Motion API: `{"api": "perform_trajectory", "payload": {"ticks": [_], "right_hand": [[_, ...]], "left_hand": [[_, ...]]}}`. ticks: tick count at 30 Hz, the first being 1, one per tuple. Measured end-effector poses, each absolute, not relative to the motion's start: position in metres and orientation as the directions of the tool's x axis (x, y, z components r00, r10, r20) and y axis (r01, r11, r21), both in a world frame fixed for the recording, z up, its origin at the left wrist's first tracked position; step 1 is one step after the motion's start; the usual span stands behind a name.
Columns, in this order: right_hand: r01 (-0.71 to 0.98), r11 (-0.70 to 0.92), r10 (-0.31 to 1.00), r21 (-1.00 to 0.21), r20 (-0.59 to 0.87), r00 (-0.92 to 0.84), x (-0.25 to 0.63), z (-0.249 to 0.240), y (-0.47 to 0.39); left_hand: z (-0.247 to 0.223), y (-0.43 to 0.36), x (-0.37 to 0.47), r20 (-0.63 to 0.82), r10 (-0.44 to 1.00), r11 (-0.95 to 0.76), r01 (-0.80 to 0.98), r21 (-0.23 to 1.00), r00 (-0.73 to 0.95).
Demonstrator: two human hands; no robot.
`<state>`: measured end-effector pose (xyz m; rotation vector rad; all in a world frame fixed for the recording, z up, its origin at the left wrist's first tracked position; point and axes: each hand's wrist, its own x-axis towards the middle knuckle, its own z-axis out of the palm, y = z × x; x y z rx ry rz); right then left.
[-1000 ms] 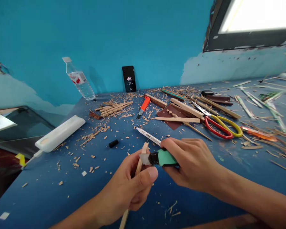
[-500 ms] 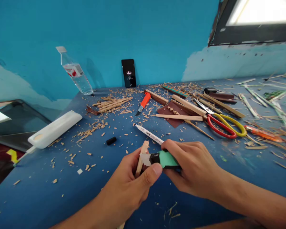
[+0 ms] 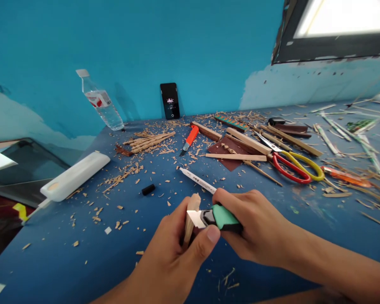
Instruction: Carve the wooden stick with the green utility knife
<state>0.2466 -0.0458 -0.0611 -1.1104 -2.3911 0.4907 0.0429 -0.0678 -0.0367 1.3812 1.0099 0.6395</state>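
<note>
Both are bare human hands. The left grip (image 3: 174, 251), at six o'clock, has a broad thumb (image 3: 204, 245) with a rounded tip and a short nail (image 3: 213, 232); the wrist (image 3: 145, 283) at seven o'clock is bare as well. The right grip (image 3: 256, 221), between four and five o'clock, joins a slim forearm (image 3: 332, 261), smooth, widening slightly and uncovered right out to the view's edge at four o'clock.

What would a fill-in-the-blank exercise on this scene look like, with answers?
The left hand grips a stick made of ____.
The right hand holds a knife whose handle is black and ____.
The scissors have one yellow handle and one ____ handle.
Missing words: wood; green; red.
</note>
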Motion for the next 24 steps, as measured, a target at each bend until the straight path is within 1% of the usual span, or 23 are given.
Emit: {"api": "perform_trajectory", "payload": {"ticks": [3,6,10,15,17,20,24], "right_hand": [[0.597,0.612,0.776,-0.518,0.246,-0.581,0.247,-0.057,-0.047],[0.583,0.640,0.757,-0.501,0.278,-0.592,0.248,-0.054,-0.049],[0.596,0.667,0.742,-0.447,0.329,-0.585,0.247,-0.054,-0.052],[0.613,0.707,0.701,-0.353,0.467,-0.540,0.246,-0.056,-0.055],[0.609,0.714,0.691,-0.345,0.486,-0.535,0.246,-0.057,-0.055],[0.623,0.707,0.695,-0.335,0.492,-0.524,0.245,-0.058,-0.056],[0.660,0.677,0.721,-0.325,0.469,-0.510,0.243,-0.059,-0.058]], "left_hand": [[-0.033,-0.074,0.045,-0.147,0.908,0.040,0.269,0.962,0.393],[-0.029,-0.080,0.047,-0.099,0.927,-0.006,0.278,0.961,0.361],[-0.027,-0.083,0.047,-0.086,0.927,-0.024,0.285,0.958,0.366],[-0.030,-0.083,0.045,-0.019,0.902,-0.107,0.264,0.959,0.432],[-0.032,-0.083,0.045,-0.016,0.906,-0.102,0.257,0.961,0.422],[-0.034,-0.084,0.044,-0.049,0.917,-0.071,0.283,0.957,0.395],[-0.038,-0.082,0.045,-0.095,0.929,-0.024,0.314,0.949,0.359]]}}
